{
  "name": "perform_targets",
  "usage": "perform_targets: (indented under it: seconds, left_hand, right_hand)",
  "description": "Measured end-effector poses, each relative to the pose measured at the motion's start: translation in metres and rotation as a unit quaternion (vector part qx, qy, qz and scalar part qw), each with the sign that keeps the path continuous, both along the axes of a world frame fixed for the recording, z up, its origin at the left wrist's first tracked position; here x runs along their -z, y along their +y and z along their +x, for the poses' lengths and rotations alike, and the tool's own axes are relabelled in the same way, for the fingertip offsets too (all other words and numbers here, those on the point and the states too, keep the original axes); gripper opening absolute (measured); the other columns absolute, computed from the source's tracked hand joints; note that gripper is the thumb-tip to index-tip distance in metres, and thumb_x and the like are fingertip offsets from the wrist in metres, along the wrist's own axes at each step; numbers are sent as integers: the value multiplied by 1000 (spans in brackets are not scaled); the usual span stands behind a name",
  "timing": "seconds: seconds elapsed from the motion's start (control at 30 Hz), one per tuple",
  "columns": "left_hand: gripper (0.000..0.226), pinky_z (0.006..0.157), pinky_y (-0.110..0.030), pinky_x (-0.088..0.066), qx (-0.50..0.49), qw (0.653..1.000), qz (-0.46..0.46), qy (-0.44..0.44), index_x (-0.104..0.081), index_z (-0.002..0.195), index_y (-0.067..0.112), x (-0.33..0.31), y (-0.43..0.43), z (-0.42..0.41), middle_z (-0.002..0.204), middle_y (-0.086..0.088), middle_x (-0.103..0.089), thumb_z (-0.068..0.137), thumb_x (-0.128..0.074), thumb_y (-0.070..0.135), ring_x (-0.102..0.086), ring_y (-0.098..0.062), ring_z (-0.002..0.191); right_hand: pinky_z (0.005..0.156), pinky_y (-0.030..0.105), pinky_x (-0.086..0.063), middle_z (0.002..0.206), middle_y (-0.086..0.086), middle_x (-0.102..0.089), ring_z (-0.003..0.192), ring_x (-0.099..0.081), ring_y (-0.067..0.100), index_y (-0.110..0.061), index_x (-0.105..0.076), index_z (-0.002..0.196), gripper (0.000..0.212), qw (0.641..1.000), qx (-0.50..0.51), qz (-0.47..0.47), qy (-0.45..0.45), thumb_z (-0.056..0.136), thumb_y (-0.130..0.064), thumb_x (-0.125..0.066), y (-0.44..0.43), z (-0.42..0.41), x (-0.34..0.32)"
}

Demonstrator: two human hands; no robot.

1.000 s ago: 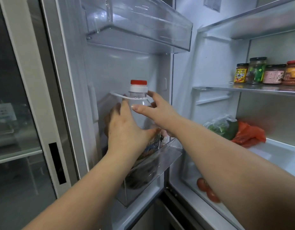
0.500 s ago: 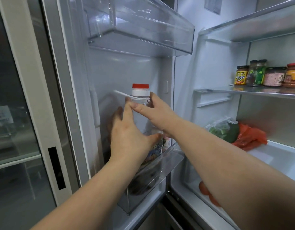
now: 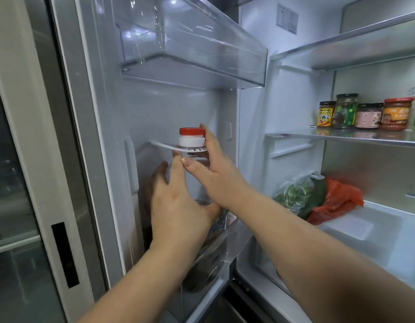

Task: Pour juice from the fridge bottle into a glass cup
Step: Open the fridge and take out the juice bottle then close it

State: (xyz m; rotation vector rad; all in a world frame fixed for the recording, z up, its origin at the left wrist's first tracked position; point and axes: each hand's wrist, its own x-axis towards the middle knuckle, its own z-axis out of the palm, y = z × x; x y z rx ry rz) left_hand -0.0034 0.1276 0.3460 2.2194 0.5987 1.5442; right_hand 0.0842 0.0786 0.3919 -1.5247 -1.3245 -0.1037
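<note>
Juice bottle (image 3: 198,158) upright in door bin (image 3: 217,259); left hand (image 3: 178,206) wraps body, likely taking weight; right hand (image 3: 216,176) pinches neck below red cap (image 3: 191,131), probably steadying lift-out.

**Where things sit in the fridge**

I see the bottle (image 3: 191,139) in the lower door bin (image 3: 221,255), directly beneath the upper door bin (image 3: 202,50). To its right, jars (image 3: 363,114) stand in a row on the middle shelf (image 3: 330,137). Bags (image 3: 318,197) lie on the lower shelf (image 3: 377,221) below them.
</note>
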Motion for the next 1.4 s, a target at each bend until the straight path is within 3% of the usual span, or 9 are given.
perform_targets:
  seconds: [0.23, 0.37, 0.57, 0.63, 0.8, 1.0, 1.17, 1.3, 1.4]
  left_hand:
    - [87, 80, -20, -42, 37, 999, -1, -36, -35, 134, 36, -11, -1, -12, 118, 3, -47, 62, -84, 38, -47, -10, 101]
    - [81, 71, -5, -35, 61, 995, 12, -72, -41, 131, 32, -22, -2, -17, 114, 4, -49, 62, -81, 39, -48, -7, 96]
    - [88, 84, -4, -25, 60, 991, 53, -107, -41, 135, 23, -30, -6, -16, 127, 4, -42, 60, -85, 37, -37, 0, 107]
    - [90, 90, -9, -28, 64, 988, 62, -123, -41, 136, 19, -33, -8, -15, 131, -3, -44, 60, -83, 41, -40, -6, 113]
    - [87, 99, -40, -42, 62, 976, 104, -179, -48, 131, 0, -38, -11, -12, 128, -20, -48, 63, -75, 47, -47, -30, 120]
    - [94, 99, -55, -39, 94, 959, 156, -215, -36, 139, -7, -34, -14, -4, 129, -26, -46, 69, -75, 42, -46, -39, 122]
    - [97, 100, -58, -38, 165, 942, 180, -232, -26, 142, 8, -37, -21, -9, 134, -24, -44, 68, -80, 40, -43, -39, 126]
    - [98, 107, -50, -35, 214, 932, 175, -232, -32, 140, 1, -43, -33, -16, 136, -21, -43, 65, -82, 40, -42, -32, 130]
    - [95, 107, -48, -37, 267, 929, 117, -227, -32, 140, 15, -43, -49, -18, 138, -16, -45, 63, -78, 43, -43, -27, 130]
  right_hand:
    - [109, 39, -41, 144, -3, -48, 126, -51, 15, -29, -16, 153, 73, 1000, -9, 25, -9, 95, -33, -59, 4, -7, -12]
    - [107, 42, -42, 141, -3, -52, 124, -54, 14, -29, -19, 153, 78, 998, 8, 57, -35, 88, -42, -60, 5, -11, -23]
    - [107, 44, -42, 140, -9, -52, 126, -51, 9, -28, -24, 152, 78, 993, 19, 99, -60, 85, -47, -60, -5, -15, -36]
    - [107, 44, -42, 141, -9, -51, 127, -51, 8, -28, -24, 152, 77, 991, 27, 108, -79, 86, -41, -61, -10, -17, -41]
    - [105, 46, -43, 144, -6, -48, 128, -50, 9, -21, -25, 152, 78, 975, 61, 147, -154, 88, -38, -66, -27, -26, -50]
    - [103, 42, -45, 146, -3, -49, 131, -48, 9, -15, -28, 150, 79, 956, 109, 181, -205, 86, -35, -70, -51, -38, -47]
    - [105, 40, -44, 147, -3, -47, 132, -47, 12, -12, -30, 150, 81, 941, 147, 203, -225, 84, -36, -72, -69, -54, -46]
    - [98, 47, -47, 139, -11, -53, 125, -53, 13, -26, -31, 148, 84, 953, 147, 185, -188, 79, -40, -77, -90, -68, -54]
    - [94, 45, -49, 129, -17, -58, 117, -58, 9, -35, -33, 145, 85, 957, 179, 147, -175, 75, -43, -80, -108, -74, -60]
